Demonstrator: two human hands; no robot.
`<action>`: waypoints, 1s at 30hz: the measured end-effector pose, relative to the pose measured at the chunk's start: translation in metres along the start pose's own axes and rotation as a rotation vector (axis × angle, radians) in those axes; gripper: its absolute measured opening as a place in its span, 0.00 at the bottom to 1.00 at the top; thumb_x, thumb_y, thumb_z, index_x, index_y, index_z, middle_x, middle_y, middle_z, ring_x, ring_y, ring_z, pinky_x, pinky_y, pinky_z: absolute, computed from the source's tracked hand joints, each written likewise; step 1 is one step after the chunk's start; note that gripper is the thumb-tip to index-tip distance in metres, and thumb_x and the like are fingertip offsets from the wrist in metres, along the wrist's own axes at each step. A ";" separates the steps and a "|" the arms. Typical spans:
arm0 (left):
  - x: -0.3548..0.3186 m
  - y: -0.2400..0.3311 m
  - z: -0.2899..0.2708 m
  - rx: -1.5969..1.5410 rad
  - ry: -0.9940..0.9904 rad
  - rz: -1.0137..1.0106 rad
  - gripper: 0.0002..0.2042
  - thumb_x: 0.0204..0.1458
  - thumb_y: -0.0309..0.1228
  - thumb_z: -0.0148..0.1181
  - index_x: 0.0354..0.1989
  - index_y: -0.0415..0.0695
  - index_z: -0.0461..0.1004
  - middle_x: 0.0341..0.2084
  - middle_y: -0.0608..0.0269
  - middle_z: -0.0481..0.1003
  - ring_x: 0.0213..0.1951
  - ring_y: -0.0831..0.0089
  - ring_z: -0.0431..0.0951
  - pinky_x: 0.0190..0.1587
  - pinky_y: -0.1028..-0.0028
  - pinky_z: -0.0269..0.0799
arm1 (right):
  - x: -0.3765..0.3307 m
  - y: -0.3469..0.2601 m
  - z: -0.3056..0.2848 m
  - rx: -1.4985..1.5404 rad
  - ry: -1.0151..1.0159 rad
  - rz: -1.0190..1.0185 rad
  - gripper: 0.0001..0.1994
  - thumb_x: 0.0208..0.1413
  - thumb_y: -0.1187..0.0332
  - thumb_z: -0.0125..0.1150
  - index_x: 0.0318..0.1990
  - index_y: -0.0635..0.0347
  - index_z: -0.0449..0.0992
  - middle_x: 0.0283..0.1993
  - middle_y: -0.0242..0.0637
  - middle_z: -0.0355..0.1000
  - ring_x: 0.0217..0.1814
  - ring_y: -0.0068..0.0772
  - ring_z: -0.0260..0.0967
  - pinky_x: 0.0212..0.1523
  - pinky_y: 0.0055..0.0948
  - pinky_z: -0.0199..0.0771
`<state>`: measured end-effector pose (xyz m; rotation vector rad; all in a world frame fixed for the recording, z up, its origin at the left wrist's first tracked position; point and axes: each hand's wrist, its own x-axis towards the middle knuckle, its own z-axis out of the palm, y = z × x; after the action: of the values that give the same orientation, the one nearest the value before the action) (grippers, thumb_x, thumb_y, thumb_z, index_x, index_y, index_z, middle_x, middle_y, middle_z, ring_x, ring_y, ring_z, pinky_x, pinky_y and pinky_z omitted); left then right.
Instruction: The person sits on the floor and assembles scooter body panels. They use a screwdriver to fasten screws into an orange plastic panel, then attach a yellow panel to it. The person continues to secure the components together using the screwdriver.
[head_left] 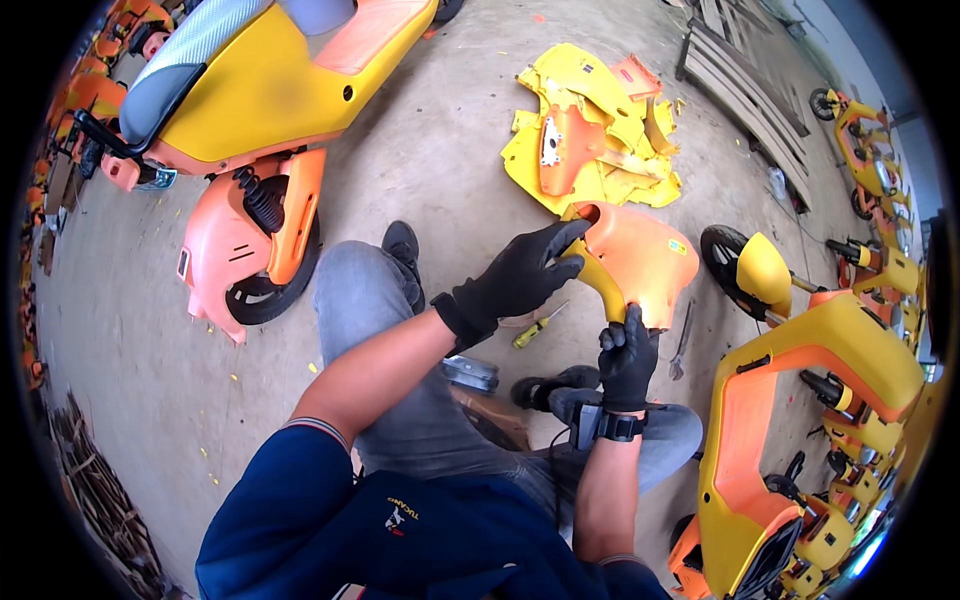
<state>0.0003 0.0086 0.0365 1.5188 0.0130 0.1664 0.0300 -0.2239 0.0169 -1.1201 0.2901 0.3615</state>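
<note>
Above my lap I hold an orange plastic scooter cover (pixel 645 255) with a small sticker on its right side. A curved yellow piece (pixel 598 283) runs along its left edge; I cannot tell if it is separate. My left hand (pixel 522 270), in a black glove, grips the upper end of the yellow piece between thumb and fingers. Also gloved, my right hand (pixel 628 360) pinches the lower edge of the cover with its thumb up. A screwdriver with a yellow handle (pixel 526 336) lies on the floor below my left hand. Right of the cover lies a metal wrench (pixel 682 345).
Yellow and orange broken panels (pixel 560 90) are piled on the concrete ahead. A yellow scooter (pixel 250 90) stands at the left, another (pixel 740 400) close at my right. Wooden pallets (pixel 745 100) lie at the far right. Beside my leg is a grey metallic object (pixel 470 374).
</note>
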 end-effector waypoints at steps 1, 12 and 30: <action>-0.001 0.001 0.000 -0.013 0.005 0.000 0.25 0.58 0.28 0.60 0.62 0.31 0.64 0.53 0.47 0.75 0.53 0.69 0.75 0.57 0.68 0.70 | -0.001 0.000 -0.001 0.009 0.001 0.000 0.07 0.65 0.66 0.59 0.47 0.54 0.71 0.27 0.24 0.63 0.21 0.15 0.57 0.22 0.20 0.62; 0.001 0.002 -0.005 -0.268 -0.080 -0.096 0.20 0.59 0.24 0.56 0.60 0.34 0.66 0.46 0.61 0.75 0.43 0.82 0.75 0.48 0.76 0.74 | -0.009 -0.005 0.005 -0.055 -0.038 -0.006 0.10 0.64 0.67 0.60 0.48 0.55 0.68 0.28 0.24 0.64 0.20 0.15 0.57 0.22 0.21 0.62; -0.004 0.007 -0.002 -0.513 -0.093 -0.150 0.19 0.58 0.20 0.56 0.58 0.35 0.65 0.49 0.63 0.73 0.48 0.81 0.74 0.50 0.76 0.74 | -0.014 -0.016 0.013 -0.116 -0.096 0.009 0.08 0.64 0.64 0.61 0.44 0.52 0.70 0.23 0.21 0.63 0.19 0.14 0.57 0.22 0.21 0.61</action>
<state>-0.0046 0.0103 0.0431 1.0067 0.0092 -0.0234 0.0245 -0.2197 0.0412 -1.2116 0.1907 0.4431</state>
